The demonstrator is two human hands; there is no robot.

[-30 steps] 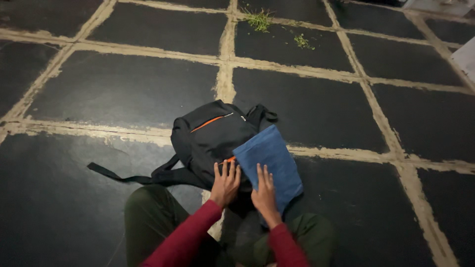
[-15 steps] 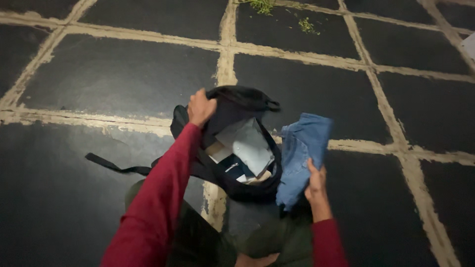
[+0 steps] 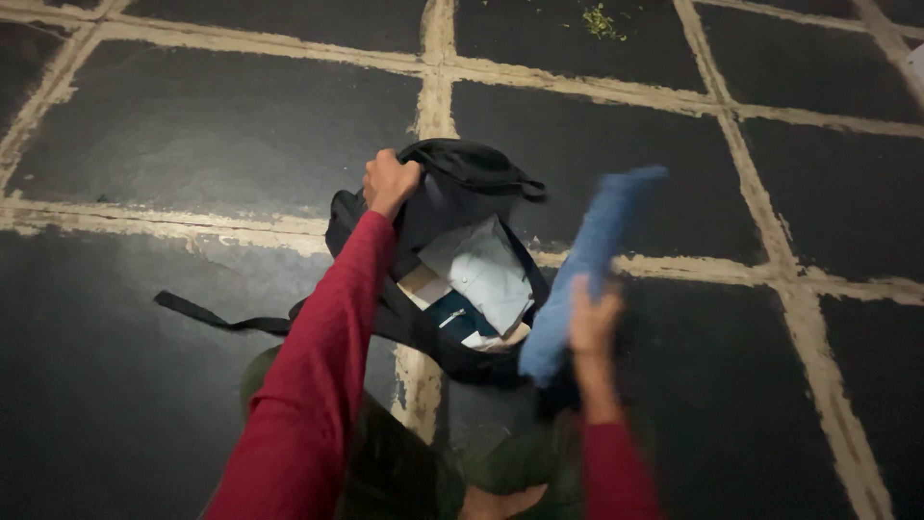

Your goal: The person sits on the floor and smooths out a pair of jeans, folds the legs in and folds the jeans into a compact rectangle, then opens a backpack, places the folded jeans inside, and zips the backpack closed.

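My left hand (image 3: 389, 182) is extended forward, arm nearly straight, fingers closed in a grip. My right hand (image 3: 591, 323) is raised, blurred, fingers clasped.

- An outdoor paved yard or courtyard, seemingly at night.
- The floor (image 3: 212, 125) is large dark stone slabs with pale, rough mortar joints (image 3: 433, 58).
- A small green weed (image 3: 599, 19) grows from a joint.

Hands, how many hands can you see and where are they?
2. The left hand grips the top edge of the open black backpack. The right hand holds a blurred folded blue cloth beside the backpack. No other hands show.
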